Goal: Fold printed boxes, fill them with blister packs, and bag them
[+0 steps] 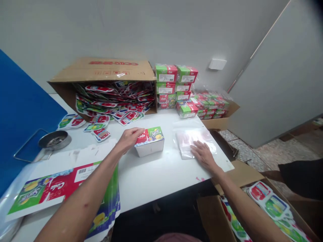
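Note:
A small printed carton (150, 144) in red and green, marked Cola and Sprite, stands on the white table in front of me. My left hand (130, 138) is closed on its left top edge, thumb and fingers pressed against the carton. To the right, my right hand (202, 154) lies with fingers stretched out on a stack of clear plastic bags (185, 143). Several loose printed bottle-shaped pieces (101, 133) lie left of the carton, below the open cardboard box (106, 72) packed with more of them.
Flat printed carton sheets (62, 181) cover the table's left side, beside a round metal dish (57, 139). Wrapped cartons (166, 78) stand stacked at the back, with more in a cardboard box (217, 122). An open box of pieces (270, 201) sits at lower right, near a person's dark clothing (302, 176).

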Demonstrator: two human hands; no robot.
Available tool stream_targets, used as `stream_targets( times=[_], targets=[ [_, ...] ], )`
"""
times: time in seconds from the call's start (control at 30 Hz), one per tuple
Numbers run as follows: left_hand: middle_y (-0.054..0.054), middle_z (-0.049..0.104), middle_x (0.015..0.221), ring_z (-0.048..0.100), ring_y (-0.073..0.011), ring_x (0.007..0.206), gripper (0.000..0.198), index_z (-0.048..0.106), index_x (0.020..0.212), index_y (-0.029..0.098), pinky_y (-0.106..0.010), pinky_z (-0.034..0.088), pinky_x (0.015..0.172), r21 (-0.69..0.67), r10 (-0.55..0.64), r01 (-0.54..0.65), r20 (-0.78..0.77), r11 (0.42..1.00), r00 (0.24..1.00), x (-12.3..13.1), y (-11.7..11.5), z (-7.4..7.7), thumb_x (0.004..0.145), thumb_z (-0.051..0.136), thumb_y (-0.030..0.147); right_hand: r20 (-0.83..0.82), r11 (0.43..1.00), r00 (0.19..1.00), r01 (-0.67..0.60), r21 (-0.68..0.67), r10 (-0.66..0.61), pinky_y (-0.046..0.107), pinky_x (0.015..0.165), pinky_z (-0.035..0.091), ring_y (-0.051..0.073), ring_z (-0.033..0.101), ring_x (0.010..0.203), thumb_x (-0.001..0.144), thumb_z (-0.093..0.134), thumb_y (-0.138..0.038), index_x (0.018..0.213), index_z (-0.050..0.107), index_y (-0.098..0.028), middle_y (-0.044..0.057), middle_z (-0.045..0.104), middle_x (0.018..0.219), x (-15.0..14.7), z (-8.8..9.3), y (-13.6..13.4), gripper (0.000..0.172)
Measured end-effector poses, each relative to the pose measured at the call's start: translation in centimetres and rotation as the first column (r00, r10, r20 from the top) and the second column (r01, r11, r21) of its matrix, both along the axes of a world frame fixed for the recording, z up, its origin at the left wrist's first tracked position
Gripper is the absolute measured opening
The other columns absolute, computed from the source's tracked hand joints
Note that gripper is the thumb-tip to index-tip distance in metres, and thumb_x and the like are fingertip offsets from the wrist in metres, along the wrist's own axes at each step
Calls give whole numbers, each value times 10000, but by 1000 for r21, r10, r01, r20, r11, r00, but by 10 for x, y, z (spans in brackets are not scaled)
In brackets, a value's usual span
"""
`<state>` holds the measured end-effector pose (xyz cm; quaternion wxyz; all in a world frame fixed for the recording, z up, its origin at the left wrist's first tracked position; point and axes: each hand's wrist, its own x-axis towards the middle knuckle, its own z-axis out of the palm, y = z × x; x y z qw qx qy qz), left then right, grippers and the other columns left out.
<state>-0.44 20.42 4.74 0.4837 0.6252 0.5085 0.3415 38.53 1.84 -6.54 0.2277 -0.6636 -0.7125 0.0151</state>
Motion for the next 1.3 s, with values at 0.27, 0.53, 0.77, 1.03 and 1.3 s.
stream_targets(
  times=[0.27,0.53,0.77,1.03,1.3],
  targets=[
    [-91,760,1090,698,-267,1009,375,750,1095,183,-378,540,897,495,245,-148,-136,856,960,2,-31,36,854,684,462,-265,947,962,29,319,60,517,1085,474,255,700,1074,957,639,-376,1017,790,-286,64,763,1110,-7,21,1,186],
    [-47,739,1093,707,-223,975,285,679,1168,270,-383,551,946,592,-48,21,30,806,998,76,-159,40,884,694,282,-399,878,916,156,453,43,327,701,545,185,667,712,866,763,-353,813,722,-239,19,710,775,-18,139,12,132],
    [-64,716,1158,680,-275,1037,331,678,1132,278,-419,517,1013,176,-78,58,108,983,991,97,-152,28,887,639,497,-116,928,989,-44,371,93,305,724,510,182,661,722,984,575,-447,911,739,-248,34,736,817,-12,213,36,268],
    [-107,664,1237,628,-319,1143,345,710,1100,284,-438,474,1078,0,-261,262,111,965,959,141,-203,-56,842,673,509,-139,918,980,-76,388,140,290,722,511,178,674,718,990,556,-447,926,739,-230,31,740,795,-17,225,43,291],
    [-230,605,1307,663,-362,1090,719,613,1230,126,-461,608,833,-585,-96,282,329,760,940,139,-193,-45,726,778,612,-376,625,917,217,750,133,273,531,471,128,588,512,916,700,-434,885,709,-210,-21,623,603,-18,307,34,226]
  ],
)
